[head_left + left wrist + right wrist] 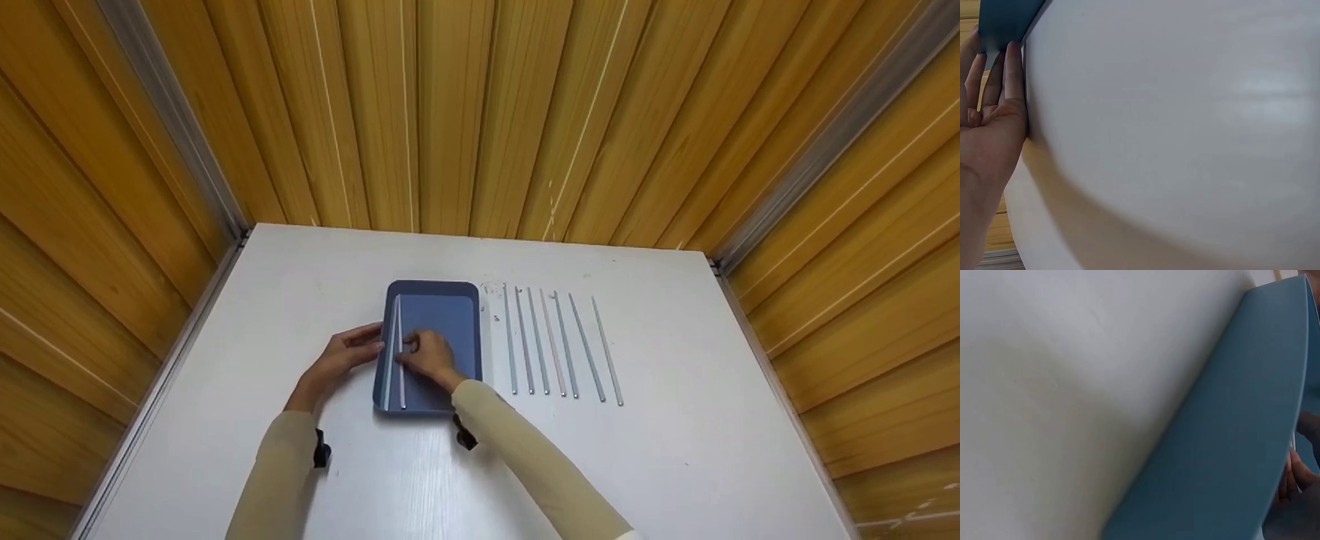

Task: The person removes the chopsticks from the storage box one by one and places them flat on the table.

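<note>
A blue rectangular tray [466, 337] stands upright on the white table. Two thin straw-like sticks lie along its left side: a pale one [389, 367] by the wall and a pinkish one [403, 390] beside it, their far ends close together. Reaching in over the near right part, my right hand [431, 354] pinches the pinkish stick near its middle. My left hand [341, 356] touches the tray's left wall from outside with fairly straight fingers [1013, 73]. The right wrist view shows mostly the tray's outer wall [1213, 422], with fingertips just past its rim.
Right of the tray, several similar thin sticks [559, 345] lie spaced out in a row, roughly lengthwise. Small specks mark the white table [675, 450] near them. Wood-patterned walls [450, 112] enclose the table's back and both sides.
</note>
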`<action>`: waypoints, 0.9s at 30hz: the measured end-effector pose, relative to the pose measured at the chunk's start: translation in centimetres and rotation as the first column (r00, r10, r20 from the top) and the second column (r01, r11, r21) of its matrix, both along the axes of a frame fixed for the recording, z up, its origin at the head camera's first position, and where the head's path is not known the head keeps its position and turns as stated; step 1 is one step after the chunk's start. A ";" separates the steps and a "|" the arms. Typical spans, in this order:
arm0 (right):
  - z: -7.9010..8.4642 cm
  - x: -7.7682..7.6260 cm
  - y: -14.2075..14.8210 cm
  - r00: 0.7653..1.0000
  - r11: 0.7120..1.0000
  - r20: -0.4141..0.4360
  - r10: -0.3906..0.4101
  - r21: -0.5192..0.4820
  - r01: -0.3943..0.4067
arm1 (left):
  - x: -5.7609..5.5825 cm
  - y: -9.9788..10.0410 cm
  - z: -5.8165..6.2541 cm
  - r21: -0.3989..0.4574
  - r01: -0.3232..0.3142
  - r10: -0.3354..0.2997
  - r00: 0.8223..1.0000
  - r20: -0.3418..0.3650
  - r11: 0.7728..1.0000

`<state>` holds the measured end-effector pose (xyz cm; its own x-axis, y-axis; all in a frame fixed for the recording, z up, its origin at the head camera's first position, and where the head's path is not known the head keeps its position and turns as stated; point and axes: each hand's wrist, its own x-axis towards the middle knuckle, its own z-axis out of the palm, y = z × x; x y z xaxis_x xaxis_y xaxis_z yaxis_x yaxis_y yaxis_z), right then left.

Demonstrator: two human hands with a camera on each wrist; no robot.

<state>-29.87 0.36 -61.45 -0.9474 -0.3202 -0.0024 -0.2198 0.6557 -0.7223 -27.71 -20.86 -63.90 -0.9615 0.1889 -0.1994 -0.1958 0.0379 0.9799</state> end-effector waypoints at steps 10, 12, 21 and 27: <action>1.3 0.1 0.2 0.998 0.998 -0.031 -0.058 -0.015 0.058 | -0.1 0.0 0.3 0.011 0.023 -0.023 1.000 -0.020 1.000; 1.4 0.2 0.4 0.998 0.998 -0.031 -0.054 -0.021 0.054 | 0.0 0.0 0.3 0.006 0.026 -0.026 0.999 -0.028 1.000; 1.1 -0.1 1.0 0.989 0.988 0.145 -0.038 -0.146 0.059 | 0.1 -0.3 0.2 -0.028 0.011 -0.011 1.000 -0.016 1.000; 1.8 0.0 1.3 0.984 0.984 0.176 -0.010 -0.171 0.040 | 0.2 -0.4 0.4 -0.001 0.024 -0.024 0.999 -0.032 1.000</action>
